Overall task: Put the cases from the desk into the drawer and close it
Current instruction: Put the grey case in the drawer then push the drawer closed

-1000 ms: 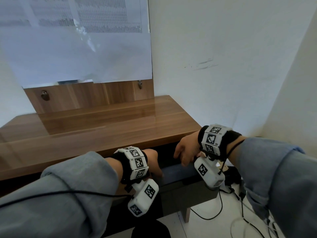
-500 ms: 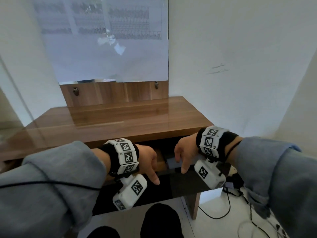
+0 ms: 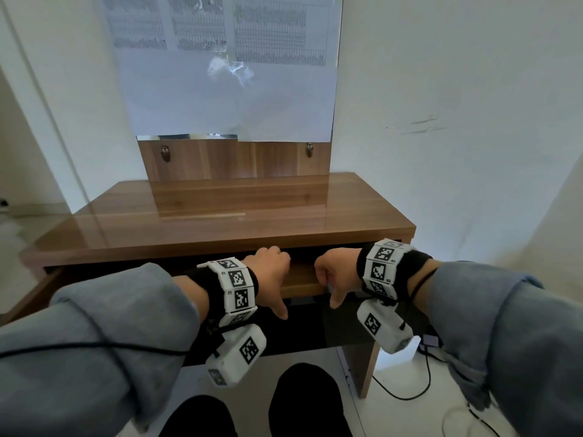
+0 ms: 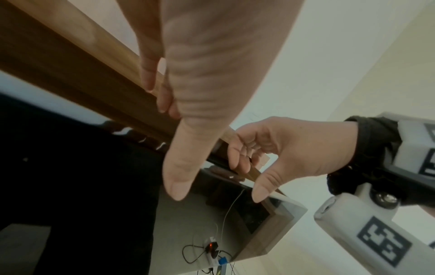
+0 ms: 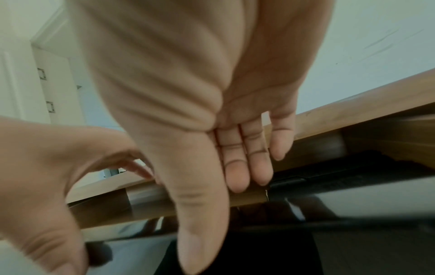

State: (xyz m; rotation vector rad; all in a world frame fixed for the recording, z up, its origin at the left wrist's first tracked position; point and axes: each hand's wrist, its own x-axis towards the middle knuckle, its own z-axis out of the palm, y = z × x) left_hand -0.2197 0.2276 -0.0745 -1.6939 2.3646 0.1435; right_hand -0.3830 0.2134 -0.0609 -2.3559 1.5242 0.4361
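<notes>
the left hand (image 3: 271, 275) and the right hand (image 3: 334, 272) sit side by side at the front of the drawer (image 3: 303, 280), a little apart. both have fingers laid over the top edge of the wooden front and thumbs pointing down. in the right wrist view the right hand's fingers (image 5: 247, 158) lie nearly straight and close together against the wood, pressing rather than gripping. in the left wrist view the left hand's fingers (image 4: 162, 96) bend over the same edge with the thumb hanging free; whether they truly clamp it i cannot tell.

compared with half a second ago, the drawer front stands much closer under the tabletop (image 3: 220, 222), with only a narrow dark gap left above it, and the pale thing seen between the hands then is out of sight. a second ago a dark blue surface showed in the open drawer; now none of the inside shows, so the cases cannot be seen. the head view has also drawn back and up, so more of the wall sheet (image 3: 227, 70) shows.

that sheet carries printed tables, too blurred to read. the wrist bands (image 3: 236, 288) bear black-and-white square markers, no legible words. dark shoes (image 3: 306, 402) and a cable (image 3: 410, 392) lie on the floor (image 3: 394, 414).
</notes>
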